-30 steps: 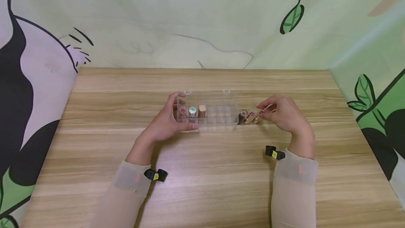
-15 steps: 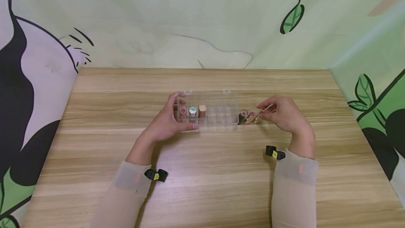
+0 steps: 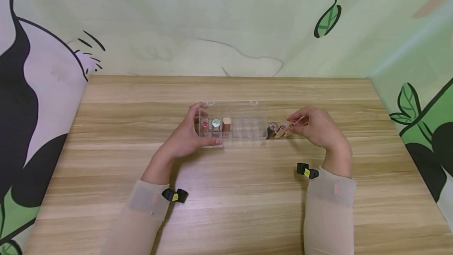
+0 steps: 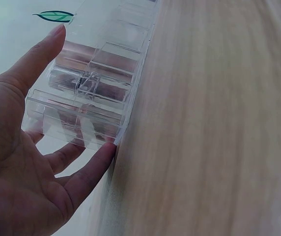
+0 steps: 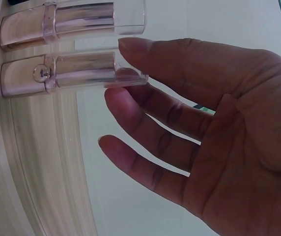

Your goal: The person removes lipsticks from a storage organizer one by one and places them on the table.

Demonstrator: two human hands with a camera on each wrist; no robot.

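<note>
A clear compartment box (image 3: 247, 141) stands on the table, gripped at its left end by my left hand (image 3: 182, 139). The thumb lies along its front; the other fingers go round the side and back. Inside, toward the left, stand a red-topped lipstick (image 3: 205, 125), a silver tube with a green-and-white top (image 3: 216, 125) and a brown lipstick (image 3: 227, 125). Right of the box, my right hand (image 3: 315, 127) pinches the clear cap of an upright lipstick (image 5: 79, 73) between thumb and fingertips. Its base is at the tabletop in the right wrist view. The other fingers are loosely bent.
A matching lipstick (image 5: 81, 22) stands beside the pinched one. A dark tube (image 3: 271, 130) stands between it and the box's right end. The wooden table (image 3: 230, 204) meets a printed cloth backdrop (image 3: 212, 23) behind and at the sides.
</note>
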